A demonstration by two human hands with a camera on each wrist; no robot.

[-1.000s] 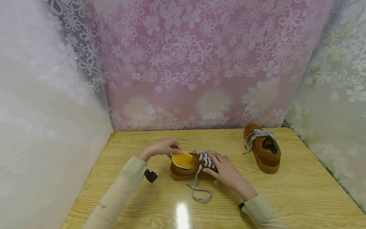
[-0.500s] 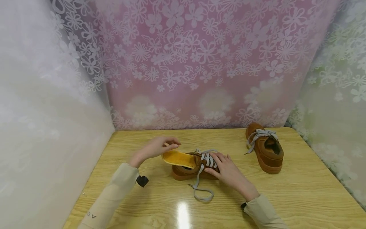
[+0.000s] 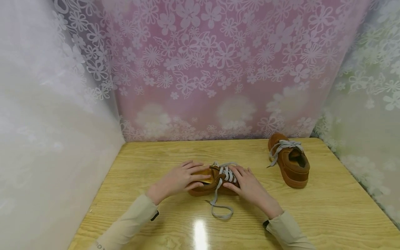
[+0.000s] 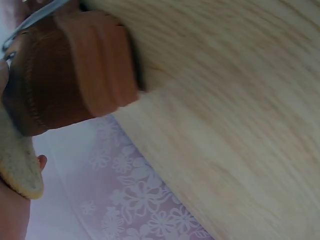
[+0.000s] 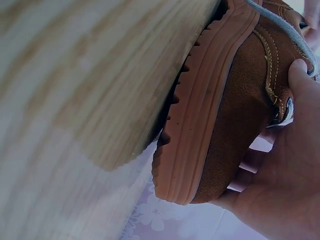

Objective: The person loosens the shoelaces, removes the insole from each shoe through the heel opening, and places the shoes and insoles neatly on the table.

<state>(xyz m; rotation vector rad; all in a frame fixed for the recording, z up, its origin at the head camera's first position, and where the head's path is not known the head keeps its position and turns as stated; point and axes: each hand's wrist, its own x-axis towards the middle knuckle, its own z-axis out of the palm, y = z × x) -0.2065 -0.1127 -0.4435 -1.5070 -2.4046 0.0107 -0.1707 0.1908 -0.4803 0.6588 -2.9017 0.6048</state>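
Note:
A brown lace-up shoe lies on its sole at the table's middle, heel to the left, its grey lace trailing in a loop. My left hand reaches over the shoe's opening with fingers outstretched on the yellow insole, mostly hidden beneath them. In the left wrist view the insole juts out past the heel, its underside pale. My right hand holds the front of the shoe; the right wrist view has its thumb on the near side by the laces and fingers around the far side.
A second brown shoe with grey laces stands at the back right of the wooden table. Flowered curtain sheets enclose the table at the back and sides.
My left hand first drew the insole's heel end up and left out of the shoe, then came down over it with fingers extended. The right hand stayed on the shoe.

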